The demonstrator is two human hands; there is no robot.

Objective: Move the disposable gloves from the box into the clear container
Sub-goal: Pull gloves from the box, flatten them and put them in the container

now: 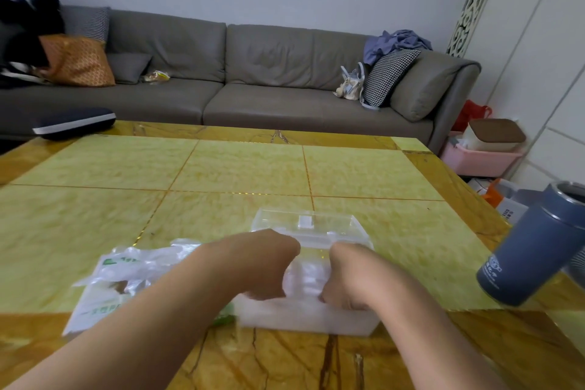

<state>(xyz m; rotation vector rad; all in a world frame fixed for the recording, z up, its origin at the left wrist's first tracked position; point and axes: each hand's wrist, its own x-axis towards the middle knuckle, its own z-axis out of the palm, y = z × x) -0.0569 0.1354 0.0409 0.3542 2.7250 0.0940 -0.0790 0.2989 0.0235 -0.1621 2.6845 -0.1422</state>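
A clear plastic container (304,318) stands at the near middle of the table, its clear lid (305,222) tipped back behind it. Both my hands reach down into it. My left hand (266,263) and my right hand (346,277) are bent at the wrist, fingers curled down onto a wad of thin clear disposable gloves (305,277) inside the container. The fingertips are hidden in the container. The white and green glove box (95,301) lies flat to the left, partly under my left forearm, with loose clear gloves (142,263) spilling over it.
A dark blue tumbler (535,247) stands at the table's right edge, close to my right arm. The yellow stone table (221,174) stretches away to a grey sofa (253,79). A pink basket (478,158) sits on the floor at the right.
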